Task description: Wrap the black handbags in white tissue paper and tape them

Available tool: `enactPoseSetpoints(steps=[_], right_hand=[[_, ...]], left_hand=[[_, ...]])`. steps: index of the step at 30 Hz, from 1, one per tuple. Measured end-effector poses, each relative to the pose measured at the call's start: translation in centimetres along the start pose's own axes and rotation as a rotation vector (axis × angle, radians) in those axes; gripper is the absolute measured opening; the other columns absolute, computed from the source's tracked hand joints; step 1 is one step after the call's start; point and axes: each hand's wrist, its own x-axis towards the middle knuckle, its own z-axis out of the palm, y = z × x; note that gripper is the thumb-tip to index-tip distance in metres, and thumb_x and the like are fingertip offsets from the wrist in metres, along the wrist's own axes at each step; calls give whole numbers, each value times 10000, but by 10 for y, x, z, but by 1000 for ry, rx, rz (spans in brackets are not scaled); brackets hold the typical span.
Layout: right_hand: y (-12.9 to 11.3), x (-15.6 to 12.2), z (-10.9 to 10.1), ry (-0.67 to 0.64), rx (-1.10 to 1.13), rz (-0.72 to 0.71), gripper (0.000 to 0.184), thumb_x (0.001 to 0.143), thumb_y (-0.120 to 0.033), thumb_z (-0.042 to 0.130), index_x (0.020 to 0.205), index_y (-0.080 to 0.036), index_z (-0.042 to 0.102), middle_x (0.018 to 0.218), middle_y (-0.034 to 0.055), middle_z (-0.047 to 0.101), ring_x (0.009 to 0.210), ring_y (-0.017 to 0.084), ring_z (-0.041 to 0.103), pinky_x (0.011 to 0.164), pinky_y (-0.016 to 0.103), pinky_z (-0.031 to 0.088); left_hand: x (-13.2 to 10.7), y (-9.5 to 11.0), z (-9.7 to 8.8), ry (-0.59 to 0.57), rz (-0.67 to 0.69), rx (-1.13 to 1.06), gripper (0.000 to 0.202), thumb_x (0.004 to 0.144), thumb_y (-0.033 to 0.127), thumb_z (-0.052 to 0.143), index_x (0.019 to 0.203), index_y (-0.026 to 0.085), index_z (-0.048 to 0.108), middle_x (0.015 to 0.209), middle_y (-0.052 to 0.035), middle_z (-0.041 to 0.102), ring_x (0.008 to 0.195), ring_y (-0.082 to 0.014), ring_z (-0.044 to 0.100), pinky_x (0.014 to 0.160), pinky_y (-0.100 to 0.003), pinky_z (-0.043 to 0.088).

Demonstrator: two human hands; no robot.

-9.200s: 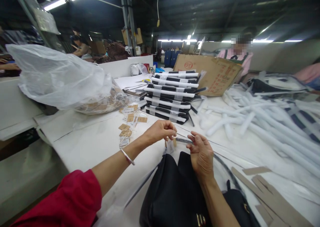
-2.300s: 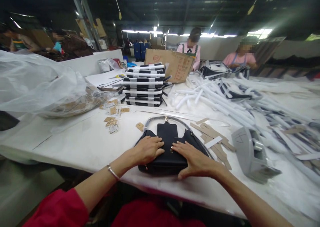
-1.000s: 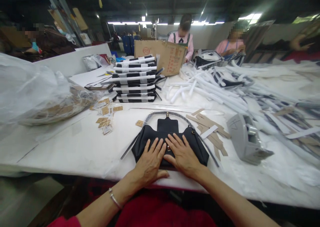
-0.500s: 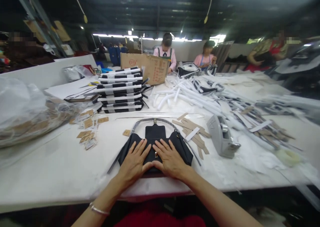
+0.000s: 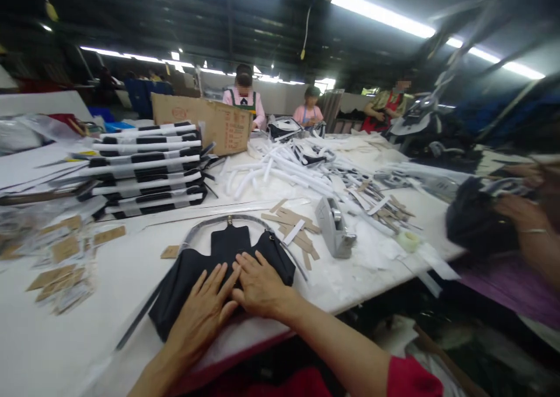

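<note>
A black handbag (image 5: 184, 274) lies flat before me on the white-covered table, its flap (image 5: 230, 240) folded back away from me. Its wrapped strap (image 5: 205, 225) arcs behind the flap. My left hand (image 5: 205, 303) rests palm down on the bag's front with fingers stretched out. Close beside it, my right hand (image 5: 261, 286) also lies flat on the bag, fingers extended, the two hands nearly touching. The bag's clasp is hidden under my hands.
Wrapped black bags are stacked (image 5: 149, 169) at the left, before a cardboard box (image 5: 205, 117). Paper tags (image 5: 65, 248) lie left, cardboard strips (image 5: 293, 227) and a tape dispenser (image 5: 335, 227) right. White foam tubes (image 5: 280, 169) heap behind. A co-worker's hand (image 5: 520, 213) is far right.
The view has swung to the right, bringing the co-worker at the far right into sight. My hands have drawn closer together on the bag and now cover the clasp.
</note>
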Motion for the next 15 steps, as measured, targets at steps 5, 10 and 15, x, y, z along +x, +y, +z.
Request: enactPoseSetpoints(steps=[5,10,15], right_hand=[[0,-38,-12,114,-110,32,558,995,-483,412,1369,-78,500,1433,160,531,1390,272,394,1201,478,218],[9,-103,-21,171,-126,90,550,982,-365,478,1469,-134,375,1542,111,407,1486,223,207,1228,470,152],[32,-186,-7,377,-44,308,420,966,-294,468,1362,-170,530,1381,117,588,1364,212,448,1184,454,284]], left_hand=[[-5,-8,8,1,83,-26,489,996,480,326,1441,329,460,1458,-92,514,1332,-302,491,1095,-535,365],[-9,-13,18,-29,120,-125,469,975,430,327,1377,331,549,1439,-78,537,1363,-315,451,1118,-563,333],[-9,-17,25,-79,79,-192,472,944,380,386,1382,310,548,1446,-69,530,1368,-339,438,1141,-579,298]])
